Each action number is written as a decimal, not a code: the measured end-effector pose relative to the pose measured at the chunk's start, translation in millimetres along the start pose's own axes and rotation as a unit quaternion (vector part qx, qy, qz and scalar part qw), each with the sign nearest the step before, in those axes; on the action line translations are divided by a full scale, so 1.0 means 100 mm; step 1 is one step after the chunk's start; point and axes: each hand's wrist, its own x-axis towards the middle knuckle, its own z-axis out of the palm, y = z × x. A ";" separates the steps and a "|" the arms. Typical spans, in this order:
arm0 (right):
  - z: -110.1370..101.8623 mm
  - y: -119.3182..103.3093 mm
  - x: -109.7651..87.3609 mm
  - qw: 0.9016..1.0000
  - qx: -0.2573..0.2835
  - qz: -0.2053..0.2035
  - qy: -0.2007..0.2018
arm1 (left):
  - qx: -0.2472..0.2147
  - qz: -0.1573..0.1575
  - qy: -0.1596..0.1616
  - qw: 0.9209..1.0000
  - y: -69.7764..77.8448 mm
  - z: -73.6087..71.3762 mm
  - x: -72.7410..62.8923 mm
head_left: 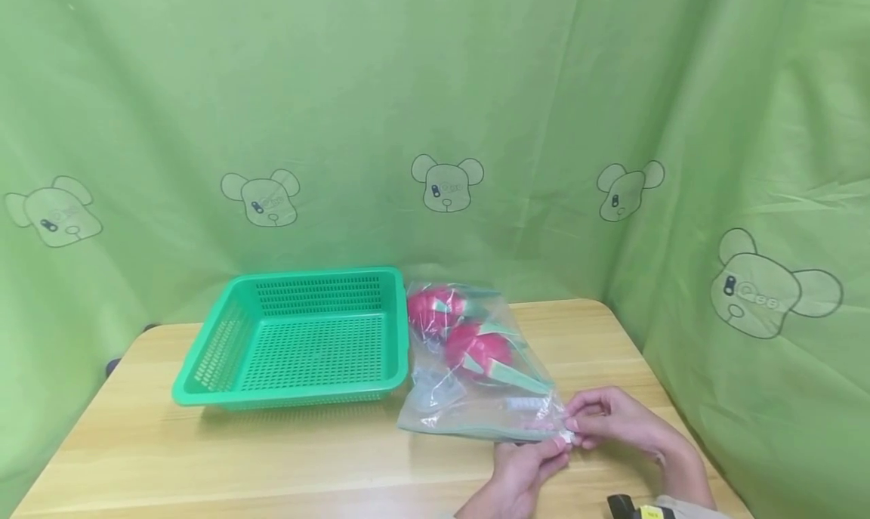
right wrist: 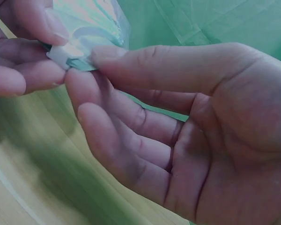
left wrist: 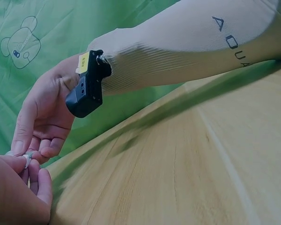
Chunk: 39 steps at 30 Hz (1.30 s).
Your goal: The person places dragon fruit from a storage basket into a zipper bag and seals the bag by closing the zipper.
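A clear zip bag (head_left: 469, 421) lies on the table, with two pink-red round pieces (head_left: 479, 350) with long green tips inside, like dragon fruit. Its green-edged mouth faces me. At the bag's right front corner my left hand (head_left: 519, 470) pinches a small white zip slider (right wrist: 58, 56) between thumb and finger. My right hand (head_left: 621, 421) pinches the very corner of the bag beside it, thumb on top and the other fingers curled beneath. Both sets of fingertips nearly meet there, as the right wrist view shows.
Left of the bag stands a green plastic basket (head_left: 292, 394) with perforated walls, close against the bag's edge. The wooden table (head_left: 306, 466) runs back to a green curtain (head_left: 353, 111) printed with bear heads. A black wrist camera (left wrist: 86, 89) sits on my right wrist.
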 end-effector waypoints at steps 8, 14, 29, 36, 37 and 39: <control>0.02 -0.01 0.02 1.000 -0.004 0.005 0.008 | -0.012 0.002 0.003 1.000 -0.01 0.00 0.00; 0.01 0.00 0.04 1.000 -0.007 0.009 0.013 | -0.031 0.007 0.008 0.999 -0.02 0.00 0.00; -0.01 0.04 0.04 1.000 -0.002 -0.007 -0.002 | -0.035 0.010 0.000 0.999 -0.01 0.00 0.00; -0.01 0.05 0.04 1.000 0.000 -0.012 -0.009 | -0.034 0.012 -0.001 0.999 0.00 0.00 0.00; -0.01 0.05 0.04 1.000 0.000 -0.013 -0.010 | -0.033 0.011 -0.001 0.999 0.00 0.00 0.00; -0.01 0.05 0.04 1.000 0.002 -0.013 -0.012 | -0.033 0.012 -0.001 0.999 0.00 -0.01 0.00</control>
